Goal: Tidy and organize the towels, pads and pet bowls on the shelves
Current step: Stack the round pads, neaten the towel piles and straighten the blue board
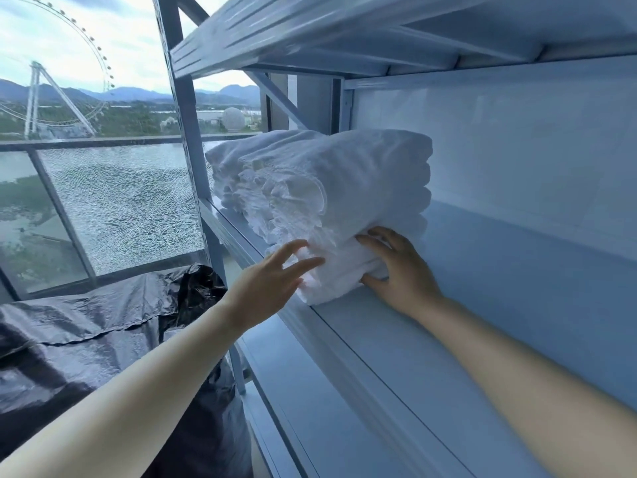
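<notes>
We find the towels (327, 188) stacked between our two hands, folded and white, on the shelf (482, 305) board. The pile rises well above both hands and runs away from them towards the post (186, 115). The board runs on beyond the right hand, under an upper shelf (310, 36). Below and outside the left hand lies black plastic (103, 322), and beyond it a cracked window (120, 208) pane. Our left hand (269, 281) reaches in, fingers straight and spread, touching the stack's lower front edge. Our right hand (400, 270) lies flat against its lower side, fingers splayed. Neither clasps anything.
</notes>
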`<state>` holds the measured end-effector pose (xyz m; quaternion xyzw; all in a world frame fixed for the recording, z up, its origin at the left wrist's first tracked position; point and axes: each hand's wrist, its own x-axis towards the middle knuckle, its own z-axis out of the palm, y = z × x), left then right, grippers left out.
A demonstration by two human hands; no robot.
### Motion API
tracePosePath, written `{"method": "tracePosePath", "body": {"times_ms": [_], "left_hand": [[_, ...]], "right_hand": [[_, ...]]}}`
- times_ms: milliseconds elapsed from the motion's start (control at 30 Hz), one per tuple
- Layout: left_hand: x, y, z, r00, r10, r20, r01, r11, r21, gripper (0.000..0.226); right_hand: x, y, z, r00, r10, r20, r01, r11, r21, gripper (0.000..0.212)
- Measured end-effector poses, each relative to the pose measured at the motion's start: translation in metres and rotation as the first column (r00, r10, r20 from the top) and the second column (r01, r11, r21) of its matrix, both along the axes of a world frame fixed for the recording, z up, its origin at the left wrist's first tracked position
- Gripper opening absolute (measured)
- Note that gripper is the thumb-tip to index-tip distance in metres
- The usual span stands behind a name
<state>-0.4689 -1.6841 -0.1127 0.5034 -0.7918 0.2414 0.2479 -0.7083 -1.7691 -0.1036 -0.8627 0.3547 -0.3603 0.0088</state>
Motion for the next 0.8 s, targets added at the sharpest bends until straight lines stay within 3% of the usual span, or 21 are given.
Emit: {"method": "tracePosePath", "body": {"times_ms": [233,500,800], "left_hand": [[0.029,-0.003,0.005,0.996,-0.023,-0.089,0.04,0.981,0.188,0.063],[0.003,-0.021,0.004,0.986,-0.055,-0.159,0.06,0.998,0.027,0.063],[0.009,-0.025,-0.002,0.979,-0.121,-0.163,0.125,0.992,0.015,0.056]], "right_hand": [[-0.009,-0.009,0.006,0.995,0.011,-0.102,-0.014,0.999,-0.031,0.08],[-0.001,-0.018,0.0,0.998,0.012,-0.056,-0.024,0.978,-0.206,0.058],[-0.002,-0.015,-0.013,0.999,0.029,-0.043,-0.04,0.96,-0.278,0.045]]}}
